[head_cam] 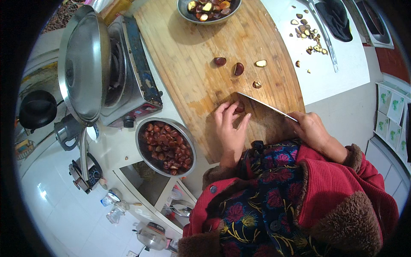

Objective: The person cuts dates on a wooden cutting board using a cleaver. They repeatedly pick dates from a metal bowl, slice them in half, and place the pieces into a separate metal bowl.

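Note:
My right hand grips a kitchen knife, seen nearly edge-on, its blade pointing up and left over the wooden cutting board. Beside the knife tip, my left hand has its fingers around a chestnut on the board; whether they pinch it firmly I cannot tell. Farther up the board lie two dark brown chestnuts, a pale cut piece and a small piece. A metal bowl of chestnuts stands left of the board. Another metal bowl, holding cut chestnuts, rests on the board's far end.
At the left, a lidded wok sits on a gas stove, its long handle pointing towards me. Chestnut scraps, a metal bar and a black cloth lie on the white surface at the right.

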Available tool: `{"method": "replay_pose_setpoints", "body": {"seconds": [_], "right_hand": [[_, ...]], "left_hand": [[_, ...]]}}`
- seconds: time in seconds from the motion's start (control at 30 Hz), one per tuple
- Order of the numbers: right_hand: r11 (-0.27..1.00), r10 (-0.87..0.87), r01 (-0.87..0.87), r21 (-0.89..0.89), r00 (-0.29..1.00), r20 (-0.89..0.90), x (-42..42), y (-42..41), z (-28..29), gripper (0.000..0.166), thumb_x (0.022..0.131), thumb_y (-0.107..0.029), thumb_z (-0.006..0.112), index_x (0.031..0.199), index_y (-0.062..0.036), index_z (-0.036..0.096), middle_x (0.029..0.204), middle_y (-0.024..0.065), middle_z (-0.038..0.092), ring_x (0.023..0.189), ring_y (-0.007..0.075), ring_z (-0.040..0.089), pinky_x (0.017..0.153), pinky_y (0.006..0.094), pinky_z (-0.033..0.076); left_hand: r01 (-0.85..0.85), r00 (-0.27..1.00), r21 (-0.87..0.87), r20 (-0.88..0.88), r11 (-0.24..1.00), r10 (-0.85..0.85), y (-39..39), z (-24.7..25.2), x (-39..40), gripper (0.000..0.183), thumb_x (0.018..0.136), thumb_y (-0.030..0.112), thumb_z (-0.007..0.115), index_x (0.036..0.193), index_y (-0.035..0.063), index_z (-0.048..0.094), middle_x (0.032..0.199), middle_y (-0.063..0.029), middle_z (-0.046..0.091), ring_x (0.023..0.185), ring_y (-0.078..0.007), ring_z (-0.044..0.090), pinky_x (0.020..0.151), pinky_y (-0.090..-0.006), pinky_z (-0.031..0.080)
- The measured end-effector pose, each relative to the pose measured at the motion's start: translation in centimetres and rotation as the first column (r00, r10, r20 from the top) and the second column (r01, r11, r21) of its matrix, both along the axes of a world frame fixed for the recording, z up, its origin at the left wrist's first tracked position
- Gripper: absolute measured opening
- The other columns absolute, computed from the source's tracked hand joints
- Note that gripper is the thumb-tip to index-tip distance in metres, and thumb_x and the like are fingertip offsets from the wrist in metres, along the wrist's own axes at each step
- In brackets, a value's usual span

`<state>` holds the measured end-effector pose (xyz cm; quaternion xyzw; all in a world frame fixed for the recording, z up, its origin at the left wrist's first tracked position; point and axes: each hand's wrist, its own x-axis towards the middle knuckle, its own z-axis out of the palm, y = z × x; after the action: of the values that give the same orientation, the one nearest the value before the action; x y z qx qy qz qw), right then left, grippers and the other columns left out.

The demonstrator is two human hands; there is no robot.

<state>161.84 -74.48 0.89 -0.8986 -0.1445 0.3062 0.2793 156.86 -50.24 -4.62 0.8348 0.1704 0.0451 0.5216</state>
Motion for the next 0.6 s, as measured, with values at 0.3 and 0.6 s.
{"method": "replay_pose_setpoints", "body": {"seconds": [0.3, 0.6], "right_hand": [[0.987, 0.142, -0.137, -0.089, 0.988, 0.054, -0.1, 0.4, 2.3, 0.02, 0.087, -0.009, 0.059, 0.106, -0.0021, 0.059, 0.08, 0.0209, 0.067, 0.069, 0.0393, 0.067, 0.063, 0.0467, 0.055], [0.944, 0.266, -0.249, -0.216, 0.962, 0.055, -0.1, 1.0, 4.2, 0.028, 0.087, -0.008, 0.055, 0.112, 0.0048, 0.053, 0.08, 0.0201, 0.065, 0.07, 0.0381, 0.069, 0.059, 0.0454, 0.056]], "left_hand": [[-0.296, 0.942, -0.358, -0.264, 0.886, 0.208, 0.2, -0.5, -0.3, 0.031, 0.088, 0.0, 0.071, 0.117, -0.0014, 0.061, 0.104, -0.0082, 0.067, 0.096, -0.0134, 0.064, 0.082, -0.0274, 0.054], [-0.293, 0.951, -0.206, -0.167, 0.934, 0.261, 0.4, -1.2, -0.2, 0.027, 0.088, -0.001, 0.068, 0.114, -0.0008, 0.061, 0.104, -0.0095, 0.069, 0.097, -0.0174, 0.066, 0.089, -0.0301, 0.052]]}}
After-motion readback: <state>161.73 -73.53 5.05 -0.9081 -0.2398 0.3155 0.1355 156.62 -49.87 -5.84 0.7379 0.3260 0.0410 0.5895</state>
